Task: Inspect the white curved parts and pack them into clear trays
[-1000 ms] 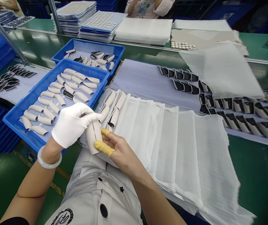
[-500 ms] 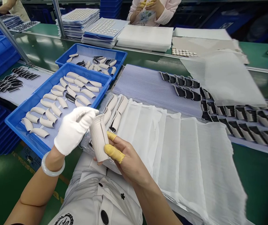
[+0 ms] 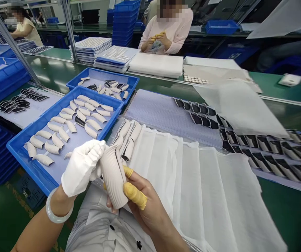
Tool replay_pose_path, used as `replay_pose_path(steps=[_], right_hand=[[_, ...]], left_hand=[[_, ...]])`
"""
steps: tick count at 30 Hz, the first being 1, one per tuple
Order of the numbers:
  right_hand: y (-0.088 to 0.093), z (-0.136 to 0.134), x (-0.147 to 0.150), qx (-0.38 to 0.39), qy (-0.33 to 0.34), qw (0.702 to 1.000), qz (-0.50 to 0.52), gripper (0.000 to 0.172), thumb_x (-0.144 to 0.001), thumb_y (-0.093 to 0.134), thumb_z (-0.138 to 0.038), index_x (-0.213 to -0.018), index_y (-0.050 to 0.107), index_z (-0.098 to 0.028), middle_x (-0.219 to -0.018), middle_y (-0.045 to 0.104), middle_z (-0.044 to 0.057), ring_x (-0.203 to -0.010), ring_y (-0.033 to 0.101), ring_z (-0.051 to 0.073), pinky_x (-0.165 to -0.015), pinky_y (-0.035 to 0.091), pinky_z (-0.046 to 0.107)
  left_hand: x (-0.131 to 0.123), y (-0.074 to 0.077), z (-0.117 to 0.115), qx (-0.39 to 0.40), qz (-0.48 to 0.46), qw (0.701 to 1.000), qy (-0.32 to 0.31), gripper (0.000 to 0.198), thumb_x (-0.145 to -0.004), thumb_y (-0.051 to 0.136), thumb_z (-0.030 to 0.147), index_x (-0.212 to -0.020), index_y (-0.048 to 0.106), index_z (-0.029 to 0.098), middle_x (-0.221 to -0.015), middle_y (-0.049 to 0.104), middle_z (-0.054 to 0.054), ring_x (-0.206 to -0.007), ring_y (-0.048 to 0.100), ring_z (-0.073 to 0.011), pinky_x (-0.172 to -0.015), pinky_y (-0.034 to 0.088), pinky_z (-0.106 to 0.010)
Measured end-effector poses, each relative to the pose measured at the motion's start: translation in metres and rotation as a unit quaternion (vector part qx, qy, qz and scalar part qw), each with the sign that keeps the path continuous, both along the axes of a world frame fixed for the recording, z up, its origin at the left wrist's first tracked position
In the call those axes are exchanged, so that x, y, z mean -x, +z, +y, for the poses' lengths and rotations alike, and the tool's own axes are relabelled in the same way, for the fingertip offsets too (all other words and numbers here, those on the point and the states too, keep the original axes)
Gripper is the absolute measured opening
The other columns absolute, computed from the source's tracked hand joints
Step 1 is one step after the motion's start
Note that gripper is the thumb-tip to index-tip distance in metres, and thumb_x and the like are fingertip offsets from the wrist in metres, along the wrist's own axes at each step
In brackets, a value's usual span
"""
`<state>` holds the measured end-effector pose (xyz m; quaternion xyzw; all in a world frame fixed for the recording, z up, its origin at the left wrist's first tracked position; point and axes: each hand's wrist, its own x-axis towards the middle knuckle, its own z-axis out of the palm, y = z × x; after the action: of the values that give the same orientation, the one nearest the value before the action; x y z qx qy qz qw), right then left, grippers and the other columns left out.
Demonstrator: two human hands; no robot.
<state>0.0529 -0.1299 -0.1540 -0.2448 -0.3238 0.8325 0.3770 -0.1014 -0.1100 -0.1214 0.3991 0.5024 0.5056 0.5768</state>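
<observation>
My left hand (image 3: pixel 82 168), in a white cotton glove, presses against the left side of a ribbed cream curved piece (image 3: pixel 113 176). My right hand (image 3: pixel 142 210) grips the same piece from below and the right, with yellow finger cots on two fingers. The piece stands tilted between my hands, and its underside is hidden. Just beyond it, a clear plastic tray (image 3: pixel 113 134) holds several similar pieces. A blue tray (image 3: pixel 43 119) of ribbed cream pieces lies to the left of my left hand.
A smaller blue tray (image 3: pixel 100 71) holds mixed pieces farther back. Black-lined pieces lie in rows on white sheets (image 3: pixel 266 157) at right. White mesh sheets (image 3: pixel 205 196) lie under my right arm. Across the green bench, a co-worker (image 3: pixel 166 35) works beside stacked trays (image 3: pixel 116 56).
The view has tilted upward, showing more of the far bench. The ribbed piece has risen closer to the camera and stands more upright between my hands.
</observation>
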Motion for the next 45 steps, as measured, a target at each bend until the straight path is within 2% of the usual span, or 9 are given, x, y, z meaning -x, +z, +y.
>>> replay_pose_path(steps=[7, 14, 17, 20, 26, 31, 35, 39, 45], right_hand=[[0.001, -0.002, -0.001, 0.019, 0.008, 1.000, 0.022, 0.043, -0.077, 0.070, -0.050, -0.105, 0.065, -0.017, -0.079, 0.066, 0.005, -0.055, 0.061, 0.011, -0.052, 0.047, 0.021], [-0.012, -0.002, -0.001, 0.034, 0.006, 0.997, 0.065, 0.040, -0.084, 0.062, -0.050, -0.092, 0.068, -0.012, -0.083, 0.067, 0.009, -0.053, 0.060, 0.011, -0.050, 0.045, 0.022], [-0.017, -0.001, 0.000, 0.025, 0.001, 0.996, 0.083, 0.039, -0.086, 0.060, -0.049, -0.093, 0.067, -0.012, -0.082, 0.066, 0.008, -0.054, 0.060, 0.011, -0.051, 0.045, 0.022], [-0.018, -0.001, 0.002, 0.014, -0.002, 0.997, 0.077, 0.037, -0.086, 0.061, -0.048, -0.092, 0.067, -0.012, -0.083, 0.066, 0.009, -0.056, 0.060, 0.011, -0.054, 0.045, 0.023], [-0.020, -0.003, 0.005, 0.047, 0.017, 0.990, 0.132, 0.038, -0.085, 0.062, -0.048, -0.094, 0.067, -0.011, -0.083, 0.066, 0.009, -0.055, 0.058, 0.011, -0.052, 0.042, 0.023], [-0.025, -0.002, 0.008, 0.091, 0.032, 0.978, 0.186, 0.039, -0.085, 0.061, -0.050, -0.094, 0.066, -0.012, -0.083, 0.066, 0.008, -0.052, 0.054, 0.009, -0.049, 0.036, 0.023], [-0.025, -0.002, 0.010, 0.117, 0.030, 0.974, 0.193, 0.036, -0.083, 0.064, -0.048, -0.090, 0.066, -0.012, -0.081, 0.064, 0.006, -0.050, 0.048, 0.008, -0.049, 0.034, 0.023], [-0.023, -0.001, 0.010, 0.145, 0.031, 0.966, 0.214, 0.030, -0.087, 0.059, -0.043, -0.086, 0.064, -0.014, -0.076, 0.062, 0.004, -0.050, 0.044, 0.008, -0.051, 0.034, 0.023], [-0.018, -0.004, 0.015, 0.203, 0.037, 0.947, 0.245, 0.019, -0.086, 0.054, -0.028, -0.092, 0.064, -0.013, -0.082, 0.063, 0.006, -0.049, 0.033, 0.007, -0.047, 0.030, 0.021]], left_hand=[[0.000, -0.006, -0.002, -0.005, 0.008, 1.000, -0.022, 0.038, -0.088, 0.049, 0.052, -0.073, 0.060, 0.019, -0.041, 0.046, 0.004, -0.032, 0.033, -0.0058, -0.034, 0.025, -0.019], [0.000, -0.003, 0.000, -0.052, 0.057, 0.997, -0.016, 0.044, -0.087, 0.047, 0.057, -0.083, 0.069, 0.019, -0.050, 0.050, 0.002, -0.039, 0.037, -0.0079, -0.037, 0.029, -0.022], [0.000, -0.001, 0.000, -0.083, 0.104, 0.991, -0.013, 0.032, -0.080, 0.062, 0.050, -0.089, 0.069, 0.020, -0.072, 0.063, -0.002, -0.061, 0.055, -0.0119, -0.053, 0.044, -0.022], [-0.001, 0.002, 0.000, -0.100, 0.154, 0.983, 0.030, 0.018, -0.071, 0.074, 0.034, -0.079, 0.068, 0.019, -0.082, 0.065, -0.001, -0.076, 0.059, -0.0136, -0.068, 0.048, -0.021], [-0.005, -0.001, 0.002, -0.033, 0.105, 0.993, 0.050, 0.024, -0.080, 0.061, 0.040, -0.081, 0.067, 0.017, -0.052, 0.046, 0.004, -0.042, 0.036, -0.0060, -0.040, 0.032, -0.019], [0.000, -0.003, 0.002, -0.049, 0.114, 0.992, 0.007, 0.038, -0.087, 0.050, 0.050, -0.087, 0.069, 0.017, -0.048, 0.044, 0.003, -0.043, 0.038, -0.0075, -0.041, 0.033, -0.020], [0.002, 0.003, -0.001, -0.088, 0.175, 0.980, -0.030, 0.035, -0.079, 0.064, 0.046, -0.101, 0.068, 0.020, -0.078, 0.064, -0.002, -0.072, 0.060, -0.0150, -0.065, 0.050, -0.023], [-0.002, 0.007, -0.002, -0.102, 0.267, 0.956, -0.069, 0.059, -0.060, 0.082, 0.034, -0.114, 0.061, 0.022, -0.113, 0.064, -0.004, -0.107, 0.058, -0.0218, -0.088, 0.049, -0.028], [-0.006, 0.003, 0.003, -0.046, 0.269, 0.962, 0.023, 0.036, -0.073, 0.069, 0.051, -0.087, 0.064, 0.018, -0.086, 0.065, -0.002, -0.082, 0.060, -0.0174, -0.075, 0.049, -0.028]])
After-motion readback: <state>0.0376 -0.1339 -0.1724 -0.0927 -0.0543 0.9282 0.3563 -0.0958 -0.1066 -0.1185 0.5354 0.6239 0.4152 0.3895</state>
